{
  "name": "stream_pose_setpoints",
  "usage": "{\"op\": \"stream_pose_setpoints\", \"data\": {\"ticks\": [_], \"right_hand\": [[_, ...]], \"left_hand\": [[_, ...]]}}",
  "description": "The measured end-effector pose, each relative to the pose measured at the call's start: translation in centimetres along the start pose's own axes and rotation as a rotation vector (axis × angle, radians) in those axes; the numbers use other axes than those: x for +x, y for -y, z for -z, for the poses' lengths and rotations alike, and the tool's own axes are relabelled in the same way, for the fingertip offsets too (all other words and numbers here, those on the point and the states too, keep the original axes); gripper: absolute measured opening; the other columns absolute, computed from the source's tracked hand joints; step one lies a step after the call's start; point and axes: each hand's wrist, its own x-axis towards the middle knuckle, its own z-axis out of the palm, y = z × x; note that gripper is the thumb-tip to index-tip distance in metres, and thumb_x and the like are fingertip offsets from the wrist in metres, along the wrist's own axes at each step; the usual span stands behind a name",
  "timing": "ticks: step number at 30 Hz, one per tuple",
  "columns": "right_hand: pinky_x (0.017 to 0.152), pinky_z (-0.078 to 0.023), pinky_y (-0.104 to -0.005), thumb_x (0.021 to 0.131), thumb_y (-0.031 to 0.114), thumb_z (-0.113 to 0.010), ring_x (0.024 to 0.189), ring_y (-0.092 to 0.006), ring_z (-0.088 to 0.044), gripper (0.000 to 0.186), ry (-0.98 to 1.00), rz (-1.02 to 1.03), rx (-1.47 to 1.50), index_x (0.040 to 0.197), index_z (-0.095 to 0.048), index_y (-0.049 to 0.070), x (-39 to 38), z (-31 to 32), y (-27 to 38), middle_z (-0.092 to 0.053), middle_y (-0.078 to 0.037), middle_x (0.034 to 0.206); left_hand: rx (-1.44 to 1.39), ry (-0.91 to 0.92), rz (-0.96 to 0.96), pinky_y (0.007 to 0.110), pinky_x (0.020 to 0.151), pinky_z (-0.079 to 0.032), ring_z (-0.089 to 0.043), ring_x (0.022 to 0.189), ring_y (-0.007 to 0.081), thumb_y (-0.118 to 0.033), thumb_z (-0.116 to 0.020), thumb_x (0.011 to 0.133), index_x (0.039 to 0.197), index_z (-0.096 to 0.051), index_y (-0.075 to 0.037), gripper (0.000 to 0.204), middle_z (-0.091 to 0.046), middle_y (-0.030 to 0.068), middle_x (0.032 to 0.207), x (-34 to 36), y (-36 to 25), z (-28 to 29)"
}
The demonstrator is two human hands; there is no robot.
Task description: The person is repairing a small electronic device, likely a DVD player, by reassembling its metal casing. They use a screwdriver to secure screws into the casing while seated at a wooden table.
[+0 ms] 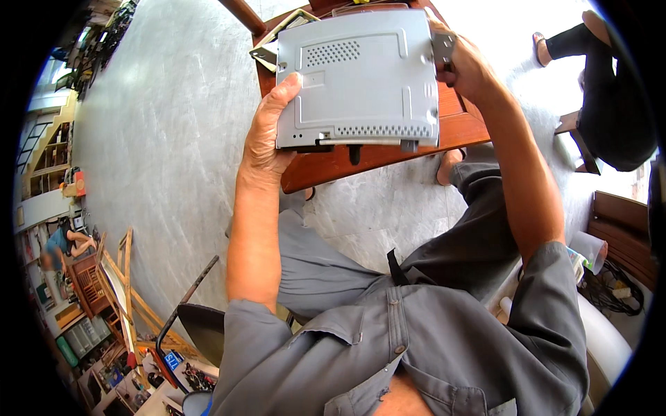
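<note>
A flat, light-grey metal-cased electronic unit, with vent holes and pressed ridges, is held up over a reddish-brown wooden table. Its left edge is in my left hand: the thumb lies on the top face and the fingers go underneath, out of sight. At the unit's right side, my right hand is closed around a small grey metal bracket with holes. Whether the bracket is fastened to the unit, I cannot tell. Short dark parts stick out along the unit's near edge.
Behind the unit, a pale open frame rests on the table. A seated person's dark-clothed leg is at the right. Black cables lie at the lower right. A chair and wooden frames stand at the left.
</note>
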Motion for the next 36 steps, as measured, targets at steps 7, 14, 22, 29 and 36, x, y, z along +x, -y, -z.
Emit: {"op": "stream_pose_setpoints", "data": {"ticks": [7,14,22,29,36], "right_hand": [[0.04,-0.027,-0.0171,0.098,0.078,-0.043,0.055,-0.001,-0.038,0.067,0.175,-0.134,0.346,0.093,-0.057,0.013,-1.9,-2.5,1.8,-0.046,0.006,0.071],[0.041,-0.026,-0.0167,0.091,0.083,-0.049,0.05,-0.0021,-0.038,0.077,0.082,-0.001,-0.005,0.091,-0.061,0.007,-2.7,-2.6,0.6,-0.041,0.004,0.061],[0.04,-0.027,-0.0169,0.094,0.076,-0.052,0.046,0.0013,-0.039,0.072,0.311,0.076,-0.114,0.091,-0.071,0.007,-1.7,-2.8,0.0,-0.045,0.005,0.058],[0.041,-0.03,-0.0162,0.094,0.073,-0.056,0.047,0.0014,-0.041,0.068,0.292,0.006,-0.152,0.107,-0.075,0.01,-1.7,-2.7,0.4,-0.049,0.003,0.063],[0.047,-0.022,-0.0238,0.09,0.079,-0.059,0.052,-0.0061,-0.028,0.064,0.34,-0.231,0.109,0.088,-0.063,0.015,-2.0,-3.0,1.9,-0.039,0.004,0.064]], "left_hand": [[-0.069,-0.005,-0.056,0.031,0.09,-0.059,-0.068,0.107,0.0174,-0.04,-0.07,0.096,0.133,-0.058,0.002,0.057,-0.067,0.0117,0.119,0.2,-0.4,-0.1],[-0.102,-0.138,-0.105,0.032,0.092,-0.058,-0.068,0.108,0.0187,-0.038,-0.07,0.097,0.135,-0.056,0.003,0.058,-0.068,0.0117,0.12,0.7,0.1,0.1],[0.006,-0.161,-0.157,0.031,0.09,-0.061,-0.072,0.105,0.0202,-0.038,-0.07,0.096,0.135,-0.055,0.007,0.061,-0.069,0.0158,0.121,0.2,-0.2,-0.4],[-0.071,-0.169,-0.061,0.039,0.098,-0.058,-0.067,0.116,0.0222,-0.032,-0.071,0.095,0.141,-0.049,0.004,0.062,-0.065,0.0129,0.127,-0.1,0.8,-0.3],[-0.16,-0.196,-0.037,0.039,0.099,-0.057,-0.064,0.118,0.0211,-0.026,-0.076,0.092,0.14,-0.05,0.002,0.061,-0.063,0.0114,0.128,-0.4,0.6,-1.0]]}}
